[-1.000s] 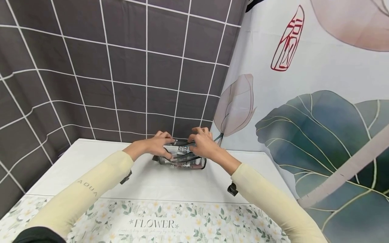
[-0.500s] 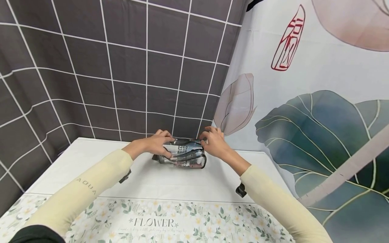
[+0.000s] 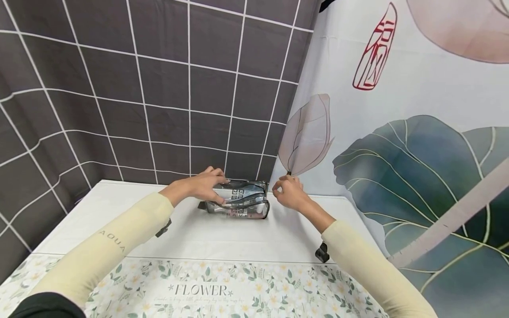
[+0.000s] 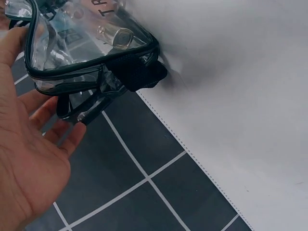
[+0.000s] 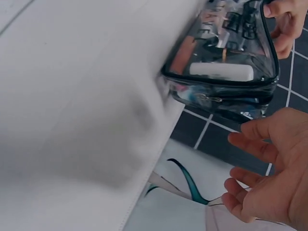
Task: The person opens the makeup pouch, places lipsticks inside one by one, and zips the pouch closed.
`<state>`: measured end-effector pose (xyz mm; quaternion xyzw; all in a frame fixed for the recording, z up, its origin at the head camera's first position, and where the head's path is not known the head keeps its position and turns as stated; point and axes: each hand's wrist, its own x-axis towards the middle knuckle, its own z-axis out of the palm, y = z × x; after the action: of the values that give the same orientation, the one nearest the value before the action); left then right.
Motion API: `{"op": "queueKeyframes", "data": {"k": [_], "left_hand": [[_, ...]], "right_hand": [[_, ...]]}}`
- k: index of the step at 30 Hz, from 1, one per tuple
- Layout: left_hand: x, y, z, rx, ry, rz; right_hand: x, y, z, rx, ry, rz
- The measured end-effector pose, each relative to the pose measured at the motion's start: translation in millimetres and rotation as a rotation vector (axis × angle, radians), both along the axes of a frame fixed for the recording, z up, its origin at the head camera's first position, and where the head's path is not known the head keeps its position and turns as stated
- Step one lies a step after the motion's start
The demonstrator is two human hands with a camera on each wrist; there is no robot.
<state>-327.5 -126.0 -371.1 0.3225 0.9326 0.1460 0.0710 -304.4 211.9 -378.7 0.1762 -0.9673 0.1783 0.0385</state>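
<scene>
A clear cosmetic bag (image 3: 248, 204) with black piping lies at the back of the white table. My left hand (image 3: 203, 185) holds its left part, thumb on the near upper edge and fingers on the far one. Inside are a white tube-like item (image 5: 221, 71), a pinkish item (image 5: 183, 55) and a small clear bottle (image 4: 115, 37). A zipper pull (image 5: 209, 98) shows at the bag's right end; how far the zip is closed, I cannot tell. Just right of the bag hovers my right hand (image 3: 292, 193), fingers loosely bent and holding nothing, close to the bag's corner.
The white table (image 3: 191, 243) ends at the back against a dark gridded cloth (image 3: 167, 88). A cloth printed with large leaves (image 3: 417, 176) hangs on the right. A floral mat (image 3: 207, 287) lies along the front.
My right hand has moved from the bag's top to the right, off its right end. The left hand keeps its hold, and the bag stays nearly where it was.
</scene>
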Motion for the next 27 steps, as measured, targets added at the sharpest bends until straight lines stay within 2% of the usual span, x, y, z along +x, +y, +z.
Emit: {"op": "queueKeyframes", "data": {"k": [9,12,15,20,27], "left_hand": [[4.0,14.0,5.0,0.032,0.095,-0.002],[5.7,22.8,4.9,0.031,0.089,0.005],[6.4,31.3,2.2,-0.017,0.079,0.004],[6.1,41.1,-2.0,-0.076,0.086,-0.014],[4.1,45.0,-3.1,-0.078,0.09,-0.021]], "right_hand": [[-1.6,0.9,-18.9,-0.013,-0.052,0.024],[-1.5,-0.1,-23.7,-0.04,-0.098,0.021],[-1.4,-1.0,-27.8,-0.076,-0.139,0.029],[-2.3,-1.8,-33.6,-0.097,-0.143,0.076],[-1.1,-1.6,-37.1,-0.154,-0.184,0.094]]}}
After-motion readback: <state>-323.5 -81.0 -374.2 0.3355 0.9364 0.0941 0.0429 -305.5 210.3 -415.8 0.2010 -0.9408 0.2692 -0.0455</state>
